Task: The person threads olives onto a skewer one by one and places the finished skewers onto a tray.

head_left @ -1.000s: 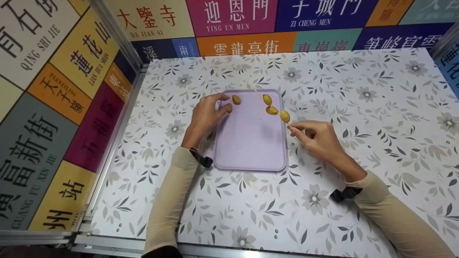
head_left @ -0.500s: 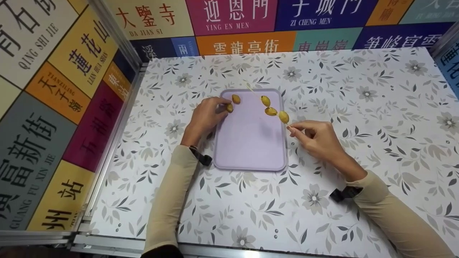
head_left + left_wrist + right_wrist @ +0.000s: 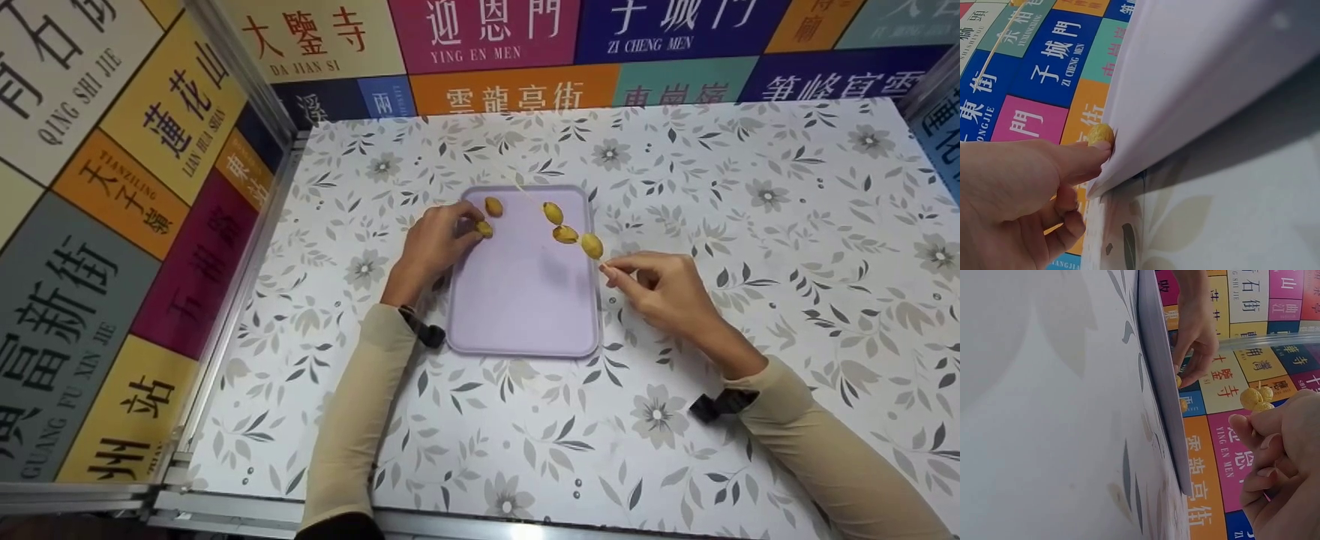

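Between its thumb and fingertips, my left hand [image 3: 435, 241] pinches a small yellow oval fruit [image 3: 484, 228] over the tray's upper left edge. The left wrist view shows the same fruit [image 3: 1100, 134] at the thumb tip, close to the tray wall. Another such fruit [image 3: 493, 206] lies loose just beyond those fingers. My right hand [image 3: 664, 292] pinches the lower end of a thin skewer right of the tray. Three yellow fruits [image 3: 592, 246] are threaded on it, and its bare far end [image 3: 517, 182] points up and left. The right fingers partly hide the skewer in the right wrist view.
A shallow lilac tray [image 3: 525, 322] lies on a table covered in floral-patterned sheet [image 3: 645, 450]. Panels with printed characters [image 3: 495, 37] stand along the back and left side. A metal rail [image 3: 247, 277] runs along the left table edge.
My left fingers, spread near the tray's corner a second ago, have taken hold of a fruit and shifted it slightly right. The skewer's fruits have moved a little left and down; the right hand stays put.
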`<state>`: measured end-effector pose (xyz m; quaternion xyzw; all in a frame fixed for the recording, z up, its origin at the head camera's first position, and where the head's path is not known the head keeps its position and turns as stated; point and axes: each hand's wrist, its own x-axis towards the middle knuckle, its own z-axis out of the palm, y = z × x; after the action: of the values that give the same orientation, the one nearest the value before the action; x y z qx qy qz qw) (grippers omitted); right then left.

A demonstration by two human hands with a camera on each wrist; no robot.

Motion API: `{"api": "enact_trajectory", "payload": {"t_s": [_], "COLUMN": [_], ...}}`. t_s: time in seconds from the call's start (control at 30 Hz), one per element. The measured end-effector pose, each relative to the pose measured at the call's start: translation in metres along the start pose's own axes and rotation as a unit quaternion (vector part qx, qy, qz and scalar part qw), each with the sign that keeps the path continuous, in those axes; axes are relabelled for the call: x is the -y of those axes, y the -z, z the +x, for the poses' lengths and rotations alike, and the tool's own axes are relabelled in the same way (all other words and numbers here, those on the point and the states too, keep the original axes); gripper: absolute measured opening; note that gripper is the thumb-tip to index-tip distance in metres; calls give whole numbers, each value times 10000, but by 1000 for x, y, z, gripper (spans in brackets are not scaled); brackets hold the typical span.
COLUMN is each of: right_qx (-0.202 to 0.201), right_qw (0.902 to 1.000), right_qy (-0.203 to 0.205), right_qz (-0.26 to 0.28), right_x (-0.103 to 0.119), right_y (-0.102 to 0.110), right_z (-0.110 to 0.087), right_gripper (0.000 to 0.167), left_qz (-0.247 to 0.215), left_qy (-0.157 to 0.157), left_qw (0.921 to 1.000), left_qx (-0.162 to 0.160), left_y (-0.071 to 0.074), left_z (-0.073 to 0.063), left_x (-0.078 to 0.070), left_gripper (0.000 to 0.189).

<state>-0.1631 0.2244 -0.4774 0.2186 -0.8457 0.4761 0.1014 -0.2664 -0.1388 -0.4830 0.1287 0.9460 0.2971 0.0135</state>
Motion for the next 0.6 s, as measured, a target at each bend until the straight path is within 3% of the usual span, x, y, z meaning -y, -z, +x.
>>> {"api": "enact_trajectory", "payload": {"t_s": [0.4,0.6], "right_qx": [-19,37], "right_qw": [9999,9998], "right_qy": [-90,-173], "right_qz": [-74,-120], "right_x": [1,1], "right_y": [1,-1], "right_z": [0,0], "right_gripper": [10,10], "left_qz": [-262,-1071], "left_qy": [-58,-173], "left_qw": [9996,9934], "left_qx": [-101,-371], "left_y": [-2,-2], "left_z": [3,4], "left_x": [0,2], "left_gripper": [19,17]}}
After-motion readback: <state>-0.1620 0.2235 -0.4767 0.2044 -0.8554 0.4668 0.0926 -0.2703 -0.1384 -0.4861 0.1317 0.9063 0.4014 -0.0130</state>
